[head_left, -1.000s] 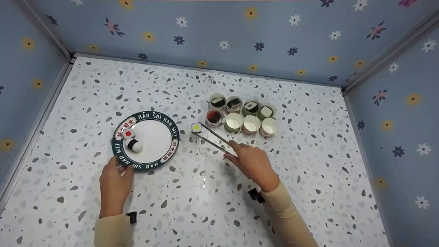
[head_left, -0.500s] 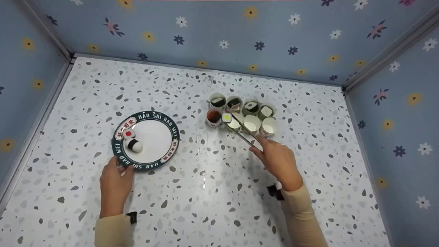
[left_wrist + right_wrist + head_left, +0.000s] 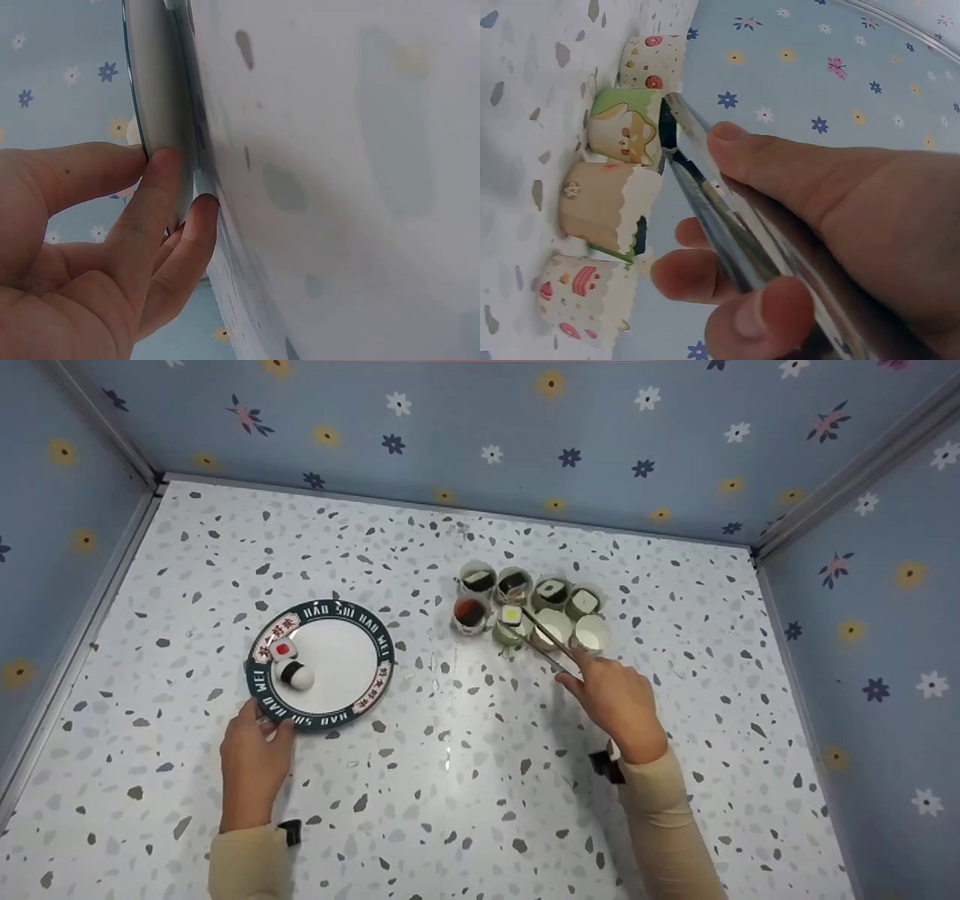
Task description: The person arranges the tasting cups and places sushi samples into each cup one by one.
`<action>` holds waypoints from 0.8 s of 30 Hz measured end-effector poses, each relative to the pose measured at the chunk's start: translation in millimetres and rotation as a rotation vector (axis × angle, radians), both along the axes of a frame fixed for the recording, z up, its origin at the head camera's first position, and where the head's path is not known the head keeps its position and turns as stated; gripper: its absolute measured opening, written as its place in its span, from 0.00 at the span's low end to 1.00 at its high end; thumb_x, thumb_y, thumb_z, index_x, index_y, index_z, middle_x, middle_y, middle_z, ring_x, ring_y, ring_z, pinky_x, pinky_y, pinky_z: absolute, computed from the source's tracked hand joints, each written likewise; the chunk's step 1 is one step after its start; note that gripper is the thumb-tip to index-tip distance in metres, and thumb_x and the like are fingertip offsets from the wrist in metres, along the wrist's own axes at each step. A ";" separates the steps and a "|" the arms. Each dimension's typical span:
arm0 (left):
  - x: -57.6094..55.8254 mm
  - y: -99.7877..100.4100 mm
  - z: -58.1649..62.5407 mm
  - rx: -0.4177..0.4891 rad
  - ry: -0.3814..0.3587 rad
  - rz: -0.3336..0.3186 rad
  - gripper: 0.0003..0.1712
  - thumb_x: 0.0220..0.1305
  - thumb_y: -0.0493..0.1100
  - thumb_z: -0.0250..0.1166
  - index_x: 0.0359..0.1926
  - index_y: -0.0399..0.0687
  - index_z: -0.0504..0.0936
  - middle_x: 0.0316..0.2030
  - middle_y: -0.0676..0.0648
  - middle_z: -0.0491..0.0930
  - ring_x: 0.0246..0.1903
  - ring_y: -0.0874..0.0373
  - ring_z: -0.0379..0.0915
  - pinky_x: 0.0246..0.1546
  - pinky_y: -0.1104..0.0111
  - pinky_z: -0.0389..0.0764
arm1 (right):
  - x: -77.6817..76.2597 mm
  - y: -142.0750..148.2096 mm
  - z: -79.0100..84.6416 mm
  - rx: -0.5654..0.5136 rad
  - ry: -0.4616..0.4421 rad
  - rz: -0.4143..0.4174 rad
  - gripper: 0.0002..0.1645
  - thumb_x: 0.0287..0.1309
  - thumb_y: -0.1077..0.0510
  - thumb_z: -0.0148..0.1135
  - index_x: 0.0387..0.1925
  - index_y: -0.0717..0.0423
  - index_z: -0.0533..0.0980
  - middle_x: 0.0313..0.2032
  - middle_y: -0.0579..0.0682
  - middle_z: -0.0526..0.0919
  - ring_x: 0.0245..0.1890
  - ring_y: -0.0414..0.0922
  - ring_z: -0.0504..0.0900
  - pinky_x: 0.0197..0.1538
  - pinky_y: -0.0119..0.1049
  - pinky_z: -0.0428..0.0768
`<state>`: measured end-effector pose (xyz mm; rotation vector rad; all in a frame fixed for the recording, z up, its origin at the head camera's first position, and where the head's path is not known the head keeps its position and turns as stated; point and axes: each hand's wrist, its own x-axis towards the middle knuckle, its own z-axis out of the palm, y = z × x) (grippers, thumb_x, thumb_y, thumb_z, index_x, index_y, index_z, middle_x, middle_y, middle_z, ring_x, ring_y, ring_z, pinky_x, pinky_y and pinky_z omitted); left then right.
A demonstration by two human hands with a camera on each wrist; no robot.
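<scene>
My left hand (image 3: 255,757) pinches the near-left rim of a round plate (image 3: 345,660) with a dark green lettered border. On it lie a toy sushi piece with a red centre (image 3: 282,649) and a white one with a black band (image 3: 294,674). My right hand (image 3: 619,701) holds metal tongs (image 3: 550,636), seen close up in the right wrist view. Their tips grip a toy sushi roll with a yellow centre (image 3: 511,616) at the mouth of a green paper cup (image 3: 626,124), front row. How deep the roll sits cannot be told.
Paper cups stand in two rows. Back-row cups hold dark-wrapped sushi pieces (image 3: 552,590); the front-left cup (image 3: 469,613) holds a red-and-dark one. Two front cups at right, one white inside (image 3: 591,634), show no piece. Flowered panels (image 3: 480,427) border the speckled table (image 3: 420,810).
My right hand has carried the yellow-centred sushi roll in the tongs rightward, from beside the plate to the green cup's mouth. My left hand and the plate have stayed put.
</scene>
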<state>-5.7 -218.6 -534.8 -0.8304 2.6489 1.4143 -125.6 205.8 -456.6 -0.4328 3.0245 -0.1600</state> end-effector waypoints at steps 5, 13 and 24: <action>-0.8 0.0 0.4 0.008 0.003 -0.005 0.37 0.71 0.36 0.57 0.73 0.23 0.52 0.63 0.25 0.64 0.59 0.35 0.71 0.61 0.49 0.69 | -4.7 -2.7 6.3 0.049 -0.006 0.013 0.25 0.65 0.39 0.63 0.53 0.52 0.77 0.29 0.64 0.83 0.23 0.65 0.81 0.20 0.55 0.75; -1.3 -0.2 1.5 0.018 0.009 -0.009 0.37 0.71 0.36 0.58 0.73 0.24 0.53 0.63 0.25 0.64 0.59 0.35 0.70 0.62 0.48 0.67 | -10.7 -7.6 9.6 0.050 -0.038 0.000 0.22 0.65 0.39 0.64 0.47 0.52 0.77 0.31 0.64 0.84 0.26 0.66 0.81 0.21 0.58 0.75; 0.5 0.1 0.3 -0.004 0.011 -0.007 0.38 0.71 0.36 0.57 0.73 0.23 0.52 0.63 0.25 0.64 0.58 0.35 0.71 0.60 0.48 0.69 | -11.3 -11.5 8.8 0.056 0.009 0.008 0.20 0.62 0.40 0.67 0.40 0.51 0.75 0.23 0.61 0.80 0.20 0.65 0.78 0.19 0.56 0.73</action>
